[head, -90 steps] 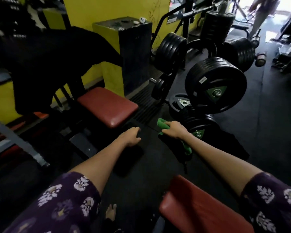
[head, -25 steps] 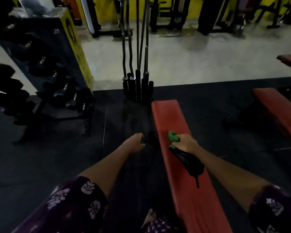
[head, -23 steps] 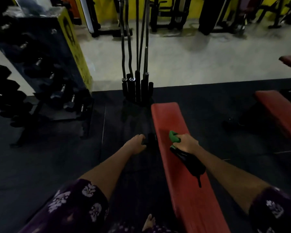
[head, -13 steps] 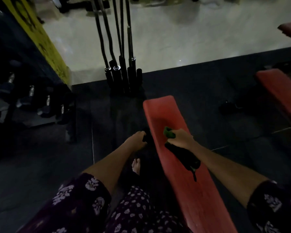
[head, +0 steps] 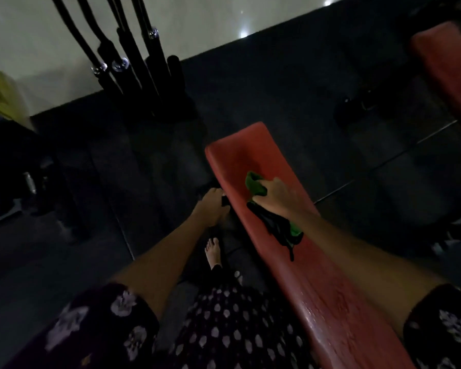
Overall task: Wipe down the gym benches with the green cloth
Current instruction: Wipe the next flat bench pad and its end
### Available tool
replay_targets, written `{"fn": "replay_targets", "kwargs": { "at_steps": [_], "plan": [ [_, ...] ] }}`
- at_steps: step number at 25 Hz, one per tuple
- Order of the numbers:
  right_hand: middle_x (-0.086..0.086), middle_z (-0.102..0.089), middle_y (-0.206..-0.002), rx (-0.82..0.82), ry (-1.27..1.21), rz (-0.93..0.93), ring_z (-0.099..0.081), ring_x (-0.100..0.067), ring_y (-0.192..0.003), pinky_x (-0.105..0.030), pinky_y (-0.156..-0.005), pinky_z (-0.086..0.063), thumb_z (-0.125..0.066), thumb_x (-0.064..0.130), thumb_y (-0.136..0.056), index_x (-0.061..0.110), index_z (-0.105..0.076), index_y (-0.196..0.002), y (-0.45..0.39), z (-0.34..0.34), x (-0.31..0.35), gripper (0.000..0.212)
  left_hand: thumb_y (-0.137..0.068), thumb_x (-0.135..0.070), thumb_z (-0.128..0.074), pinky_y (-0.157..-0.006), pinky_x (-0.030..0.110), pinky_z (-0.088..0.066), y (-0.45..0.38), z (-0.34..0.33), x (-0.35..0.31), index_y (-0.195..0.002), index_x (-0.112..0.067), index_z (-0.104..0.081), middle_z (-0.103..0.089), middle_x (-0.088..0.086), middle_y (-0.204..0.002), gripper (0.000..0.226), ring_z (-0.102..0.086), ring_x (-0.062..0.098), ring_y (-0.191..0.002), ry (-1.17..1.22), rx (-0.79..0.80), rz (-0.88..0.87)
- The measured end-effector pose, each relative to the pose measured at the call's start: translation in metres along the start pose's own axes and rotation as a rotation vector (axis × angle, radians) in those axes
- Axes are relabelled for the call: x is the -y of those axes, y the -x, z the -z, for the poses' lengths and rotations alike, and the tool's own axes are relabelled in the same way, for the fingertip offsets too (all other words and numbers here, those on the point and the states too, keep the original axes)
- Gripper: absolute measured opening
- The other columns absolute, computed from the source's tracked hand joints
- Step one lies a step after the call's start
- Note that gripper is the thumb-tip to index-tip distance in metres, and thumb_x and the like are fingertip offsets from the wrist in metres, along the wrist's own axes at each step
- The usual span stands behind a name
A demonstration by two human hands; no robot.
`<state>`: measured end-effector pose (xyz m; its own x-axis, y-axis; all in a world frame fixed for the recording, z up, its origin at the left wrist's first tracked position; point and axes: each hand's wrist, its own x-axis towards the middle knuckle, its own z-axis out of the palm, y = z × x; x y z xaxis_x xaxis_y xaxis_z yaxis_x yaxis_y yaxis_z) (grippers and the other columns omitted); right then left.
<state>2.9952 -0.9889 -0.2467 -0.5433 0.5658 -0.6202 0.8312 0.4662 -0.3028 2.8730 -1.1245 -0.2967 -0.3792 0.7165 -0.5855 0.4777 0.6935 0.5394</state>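
A long red bench runs from the middle of the view toward the lower right, and its near part looks wet. My right hand grips the bunched green cloth and presses it on the bench's far half. A black strap-like thing hangs from the same hand and lies on the pad. Curled fingers of my left hand hover beside the bench's left edge; the dim light hides whether they hold anything.
An upright holder of barbells stands beyond the bench's far end. A second red bench lies at the right. A dark dumbbell rack is at the left. My bare foot is on the black mat beside the bench.
I turned from the weight plates to this bench. Over the last second my view tipped down and closer, and my right hand with the cloth stayed on the pad.
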Motion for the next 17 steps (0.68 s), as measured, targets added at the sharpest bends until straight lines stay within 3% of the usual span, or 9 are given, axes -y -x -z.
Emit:
{"fn": "replay_targets", "kwargs": {
  "at_steps": [3,6,10,12,14,17],
  "plan": [
    [-0.012,-0.044,-0.128,-0.049,-0.041,-0.067,-0.046,-0.034,-0.12,-0.045,-0.102,-0.036,-0.055,0.042,-0.087,0.032,-0.042,-0.139,-0.033,-0.013,-0.002,0.055,-0.09,-0.021,-0.056,-0.104,0.043,-0.034,-0.031,-0.02,0.01,-0.131,-0.006,-0.047,-0.039,0.011,-0.14,0.044,-0.041,0.028,-0.128,0.046,-0.102,-0.033],
    [-0.01,-0.041,-0.129,-0.232,-0.039,-0.107,-0.043,-0.031,-0.12,-0.044,-0.1,-0.034,-0.052,0.047,-0.088,0.033,-0.039,-0.141,-0.095,-0.023,0.0,0.057,-0.091,-0.022,-0.056,-0.109,0.043,-0.028,-0.094,-0.025,0.032,-0.137,-0.008,-0.043,-0.034,0.01,-0.146,0.049,-0.034,0.027,-0.134,0.044,-0.278,-0.091],
    [-0.013,-0.035,-0.137,-0.328,0.167,-0.131,-0.035,-0.032,-0.123,-0.049,-0.098,-0.03,-0.046,0.06,-0.086,0.03,-0.029,-0.146,-0.144,-0.076,-0.001,0.068,-0.095,-0.025,-0.051,-0.115,0.046,-0.016,-0.17,-0.014,0.043,-0.14,-0.009,-0.039,-0.027,0.009,-0.152,0.049,-0.025,0.025,-0.14,0.062,-0.504,-0.095],
    [-0.016,-0.036,-0.141,-0.449,0.268,-0.126,-0.039,-0.036,-0.12,-0.054,-0.095,-0.031,-0.044,0.066,-0.084,0.024,-0.036,-0.144,-0.153,-0.108,-0.001,0.073,-0.097,-0.027,-0.047,-0.117,0.042,-0.005,-0.206,-0.003,0.043,-0.144,-0.011,-0.032,-0.021,0.006,-0.155,0.052,-0.017,0.022,-0.144,0.022,-0.539,-0.138],
    [-0.017,-0.044,-0.139,-0.59,0.284,-0.118,-0.049,-0.038,-0.11,-0.056,-0.089,-0.037,-0.04,0.068,-0.082,0.018,-0.051,-0.134,-0.163,-0.124,-0.001,0.072,-0.098,-0.03,-0.043,-0.116,0.041,-0.004,-0.241,0.001,0.042,-0.145,-0.013,-0.032,-0.029,0.005,-0.152,0.051,-0.023,0.019,-0.141,-0.006,-0.527,-0.148],
    [-0.014,-0.053,-0.129,-0.707,0.296,-0.039,-0.056,-0.034,-0.094,-0.05,-0.078,-0.043,-0.037,0.062,-0.08,0.021,-0.057,-0.128,-0.172,-0.133,-0.009,0.066,-0.099,-0.038,-0.033,-0.107,0.04,-0.022,-0.273,-0.007,0.045,-0.138,-0.015,-0.043,-0.049,0.005,-0.138,0.047,-0.044,0.023,-0.126,-0.169,-0.564,-0.101]
  ]
}}
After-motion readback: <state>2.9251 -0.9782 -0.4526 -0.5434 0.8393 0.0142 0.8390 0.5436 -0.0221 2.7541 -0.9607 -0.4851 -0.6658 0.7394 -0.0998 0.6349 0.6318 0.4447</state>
